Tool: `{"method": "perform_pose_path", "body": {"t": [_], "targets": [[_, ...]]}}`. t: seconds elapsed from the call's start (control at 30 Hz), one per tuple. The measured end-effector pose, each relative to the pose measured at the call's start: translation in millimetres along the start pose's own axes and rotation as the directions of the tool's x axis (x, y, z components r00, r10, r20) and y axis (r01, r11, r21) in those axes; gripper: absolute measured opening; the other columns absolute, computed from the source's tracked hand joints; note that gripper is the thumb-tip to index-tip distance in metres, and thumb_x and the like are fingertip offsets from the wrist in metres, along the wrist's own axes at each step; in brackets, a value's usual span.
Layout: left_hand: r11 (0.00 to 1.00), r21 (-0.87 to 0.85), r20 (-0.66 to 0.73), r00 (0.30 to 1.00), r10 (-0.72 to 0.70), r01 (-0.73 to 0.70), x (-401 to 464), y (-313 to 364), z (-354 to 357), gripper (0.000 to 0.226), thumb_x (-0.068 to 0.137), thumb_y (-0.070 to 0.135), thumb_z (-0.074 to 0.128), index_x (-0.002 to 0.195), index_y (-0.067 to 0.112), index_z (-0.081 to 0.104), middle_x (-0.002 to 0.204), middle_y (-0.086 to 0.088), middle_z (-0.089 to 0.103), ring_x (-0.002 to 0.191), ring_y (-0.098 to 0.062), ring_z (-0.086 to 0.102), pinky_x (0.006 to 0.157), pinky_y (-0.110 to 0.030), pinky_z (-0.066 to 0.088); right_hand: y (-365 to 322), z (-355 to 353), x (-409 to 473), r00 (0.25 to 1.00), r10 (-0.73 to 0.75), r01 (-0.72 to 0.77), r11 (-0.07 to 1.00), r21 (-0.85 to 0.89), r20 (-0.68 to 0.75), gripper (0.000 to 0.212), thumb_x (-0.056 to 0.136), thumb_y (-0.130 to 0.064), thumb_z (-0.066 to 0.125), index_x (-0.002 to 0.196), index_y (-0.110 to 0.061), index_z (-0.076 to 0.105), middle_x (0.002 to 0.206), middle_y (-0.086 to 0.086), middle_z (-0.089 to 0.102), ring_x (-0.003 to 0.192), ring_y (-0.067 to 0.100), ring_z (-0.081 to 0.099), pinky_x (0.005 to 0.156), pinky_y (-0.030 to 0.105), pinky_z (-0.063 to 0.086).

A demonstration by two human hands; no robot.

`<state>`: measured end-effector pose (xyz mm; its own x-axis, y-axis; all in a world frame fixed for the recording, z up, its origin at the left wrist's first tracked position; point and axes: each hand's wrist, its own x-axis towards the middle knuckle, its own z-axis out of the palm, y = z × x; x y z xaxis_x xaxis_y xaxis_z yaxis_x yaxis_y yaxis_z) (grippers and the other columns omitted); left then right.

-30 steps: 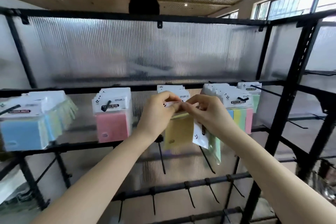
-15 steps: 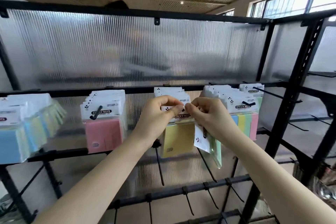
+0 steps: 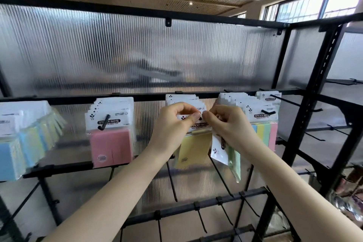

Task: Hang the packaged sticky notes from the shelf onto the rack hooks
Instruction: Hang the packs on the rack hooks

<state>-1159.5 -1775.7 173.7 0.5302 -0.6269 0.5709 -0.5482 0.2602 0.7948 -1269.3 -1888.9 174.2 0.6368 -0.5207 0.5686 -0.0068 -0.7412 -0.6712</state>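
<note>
Both hands pinching one yellow pack's header at the middle hook

Left hand (image 3: 172, 122) and right hand (image 3: 225, 124) each pinching the white header card of the yellow sticky-note pack (image 3: 193, 149), held at the front of the middle hook's stack (image 3: 179, 99); green pack (image 3: 233, 158) dangling under the right palm. Best to keep the header flat, line its hole up with the hook tip, hidden behind the fingers, then slide straight back. Pink packs (image 3: 111, 143) hanging just left, multicolour packs (image 3: 264, 130) just right.
</note>
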Motion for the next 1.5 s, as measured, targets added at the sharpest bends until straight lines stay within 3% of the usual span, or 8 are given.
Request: {"method": "perform_pose_path", "body": {"t": [0.3, 0.63, 0.9, 1.07, 1.2, 1.3, 1.37, 1.5], "targets": [[0.991, 0.104, 0.051, 0.995, -0.085, 0.080, 9, -4, 3, 0.006, 0.089, 0.016, 0.064, 0.084, 0.020, 0.066, 0.078, 0.009, 0.066, 0.078, -0.003, 0.063, 0.069, -0.008, 0.047, 12, 4, 5, 1.000, 0.031, -0.030, 0.994, -0.105, 0.001, 0.029, 0.090, -0.034, 0.061, 0.063, -0.025, 0.059, 0.038, -0.016, 0.046, 0.036, 0.003, 0.038, 0.041, 0.013, 0.026], [0.815, 0.571, -0.145, 0.966, 0.214, -0.095, 22, -31, 3, 0.008, 0.087, 0.024, 0.067, 0.089, 0.017, 0.070, 0.079, 0.010, 0.045, 0.085, -0.016, 0.048, 0.064, -0.027, 0.037, 11, 24, 21, 0.985, 0.102, -0.148, 0.913, -0.380, -0.140, 0.023, 0.092, -0.045, 0.055, 0.089, -0.023, 0.061, 0.066, -0.005, 0.060, 0.059, 0.014, 0.063, 0.056, 0.029, 0.050], [0.749, 0.652, -0.135, 0.955, 0.264, -0.115, 28, -36, 6, 0.010, 0.088, 0.023, 0.064, 0.090, 0.014, 0.068, 0.089, 0.003, 0.055, 0.093, -0.019, 0.045, 0.075, -0.033, 0.044, -1, 25, 30, 0.985, 0.114, -0.169, 0.816, -0.553, -0.134, 0.021, 0.094, -0.038, 0.051, 0.101, -0.018, 0.050, 0.080, 0.000, 0.060, 0.069, 0.024, 0.060, 0.050, 0.029, 0.036], [0.746, 0.653, -0.124, 0.953, 0.275, -0.131, 24, -22, 2, 0.013, 0.089, 0.019, 0.063, 0.098, 0.012, 0.067, 0.096, -0.002, 0.059, 0.101, -0.024, 0.047, 0.087, -0.036, 0.041, 2, 25, 26, 0.977, 0.153, -0.203, 0.885, -0.420, -0.149, 0.032, 0.094, -0.048, 0.049, 0.100, -0.017, 0.051, 0.085, 0.004, 0.064, 0.073, 0.025, 0.063, 0.052, 0.032, 0.044], [0.714, 0.634, -0.161, 0.852, 0.497, -0.297, 13, 8, 3, 0.014, 0.092, 0.010, 0.055, 0.098, 0.000, 0.064, 0.097, -0.012, 0.061, 0.097, -0.030, 0.055, 0.086, -0.039, 0.045, 4, 9, 16, 0.968, 0.162, -0.204, 0.952, -0.229, -0.192, 0.035, 0.096, -0.044, 0.049, 0.099, -0.009, 0.057, 0.082, 0.007, 0.069, 0.077, 0.025, 0.065, 0.070, 0.040, 0.053], [0.700, 0.564, -0.134, 0.788, 0.600, -0.438, 2, 36, 15, 0.018, 0.093, 0.012, 0.049, 0.095, 0.000, 0.063, 0.094, -0.011, 0.060, 0.090, -0.026, 0.057, 0.079, -0.036, 0.047, -1, -10, 4, 0.966, 0.104, -0.120, 0.991, -0.056, -0.238, 0.027, 0.098, -0.034, 0.049, 0.091, -0.008, 0.055, 0.073, 0.003, 0.066, 0.060, 0.003, 0.060, 0.058, 0.023, 0.047], [0.746, 0.468, -0.080, 0.817, 0.571, -0.474, -6, 51, 29, 0.017, 0.094, 0.017, 0.051, 0.095, 0.004, 0.062, 0.094, -0.006, 0.058, 0.084, -0.019, 0.056, 0.072, -0.036, 0.049, -5, -22, -5, 0.955, 0.071, -0.079, 0.997, -0.016, -0.288, 0.019, 0.099, -0.026, 0.049, 0.089, -0.010, 0.053, 0.064, -0.004, 0.058, 0.050, -0.005, 0.054, 0.046, 0.010, 0.036], [0.827, 0.378, 0.105, 0.906, 0.409, -0.417, -16, 63, 66, 0.024, 0.093, 0.029, 0.057, 0.108, 0.010, 0.059, 0.107, -0.003, 0.056, 0.092, -0.019, 0.057, 0.079, -0.035, 0.047, -1, -53, -21, 0.925, 0.075, -0.068, 0.997, 0.032, -0.373, 0.012, 0.099, -0.010, 0.044, 0.098, -0.005, 0.055, 0.078, -0.004, 0.060, 0.071, 0.007, 0.059, 0.061, 0.020, 0.045]]}}
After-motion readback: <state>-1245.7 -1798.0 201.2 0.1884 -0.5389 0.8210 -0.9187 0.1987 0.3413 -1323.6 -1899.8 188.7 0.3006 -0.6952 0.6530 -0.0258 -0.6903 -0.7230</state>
